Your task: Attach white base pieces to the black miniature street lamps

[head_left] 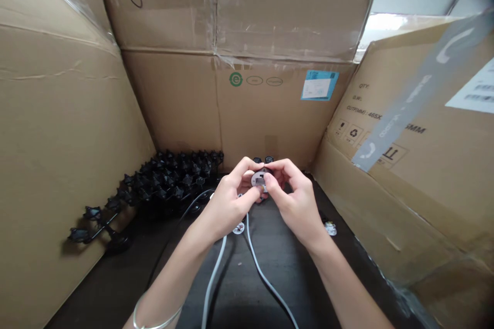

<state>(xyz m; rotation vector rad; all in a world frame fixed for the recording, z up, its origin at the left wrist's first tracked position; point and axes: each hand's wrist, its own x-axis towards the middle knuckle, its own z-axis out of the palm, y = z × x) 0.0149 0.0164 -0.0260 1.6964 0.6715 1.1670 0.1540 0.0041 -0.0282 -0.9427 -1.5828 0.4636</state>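
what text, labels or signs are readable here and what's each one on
"QTY:" on the right carton
"G.W.:" below it
roughly "CUFT(MM) : 465X" then "5MM", tape between them, same carton
"e" in a green ring on the back carton
blue label, white barcode label: too blurred
held white disc: nothing legible

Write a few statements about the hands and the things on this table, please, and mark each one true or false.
1. The left hand and the right hand both pinch one round white part. True.
2. The black parts lie to the right of the hands. False: they sit in rows to the left.
3. White cables run over the dark table toward the hands. True.
4. The bracelet is on the right wrist. False: it is on the left wrist.
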